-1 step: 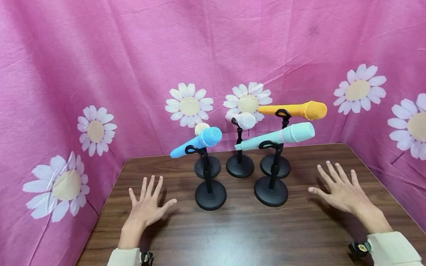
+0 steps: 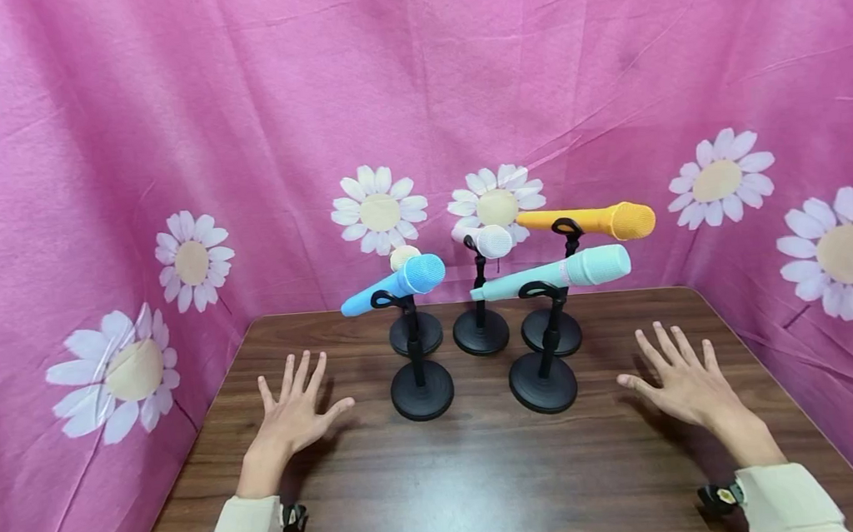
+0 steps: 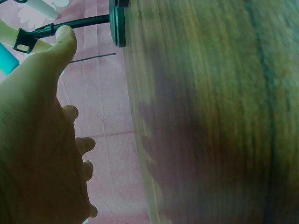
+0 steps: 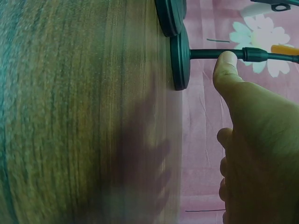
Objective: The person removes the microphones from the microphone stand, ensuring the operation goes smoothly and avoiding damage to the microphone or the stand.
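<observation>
My left hand (image 2: 295, 414) hovers palm down over the left part of the wooden table, fingers spread and holding nothing. Over the right part, my right hand (image 2: 688, 387) is spread the same way and also bare. Between them, microphones rest in black desk stands. A blue microphone (image 2: 423, 274) is nearest the left hand, its round base (image 2: 421, 392) just beyond the thumb. Closest to the right hand is a mint-green microphone (image 2: 598, 265). Behind it sits a yellow microphone (image 2: 603, 219); a white one (image 2: 496, 241) stands mid-back. A cream microphone (image 2: 402, 256) is mostly hidden behind the blue one.
The brown wood-grain table (image 2: 443, 482) ends at a back edge close behind the rear stands. A pink cloth (image 2: 274, 144) printed with white daisies hangs around the back and both sides. Dark devices are strapped at both wrists, below cream sleeves (image 2: 244, 531).
</observation>
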Demonstrator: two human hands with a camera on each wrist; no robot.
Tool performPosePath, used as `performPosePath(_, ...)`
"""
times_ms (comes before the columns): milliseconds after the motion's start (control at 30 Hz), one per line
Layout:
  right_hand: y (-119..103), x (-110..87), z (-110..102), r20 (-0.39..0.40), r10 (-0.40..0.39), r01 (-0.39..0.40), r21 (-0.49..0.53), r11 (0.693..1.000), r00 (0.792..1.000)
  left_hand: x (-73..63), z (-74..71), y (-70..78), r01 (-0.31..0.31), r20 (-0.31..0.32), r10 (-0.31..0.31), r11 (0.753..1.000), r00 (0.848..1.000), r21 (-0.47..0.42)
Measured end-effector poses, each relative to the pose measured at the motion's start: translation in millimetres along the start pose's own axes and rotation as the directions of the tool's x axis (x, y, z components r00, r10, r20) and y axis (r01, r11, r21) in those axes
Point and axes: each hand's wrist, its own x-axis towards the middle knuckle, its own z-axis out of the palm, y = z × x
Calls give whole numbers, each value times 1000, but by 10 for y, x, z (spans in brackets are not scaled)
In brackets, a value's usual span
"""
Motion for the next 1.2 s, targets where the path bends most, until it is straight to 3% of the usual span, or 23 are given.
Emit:
performPosePath(833, 4, 0, 9, -13, -15, 15, 12, 1000, 1000, 17, -36, 43, -7, 16, 7, 1000, 1000, -25)
performPosePath(1200, -67, 6, -68, -84, -47, 49, 19, 999, 995, 27, -84, 99, -43, -15, 42, 998, 999, -43)
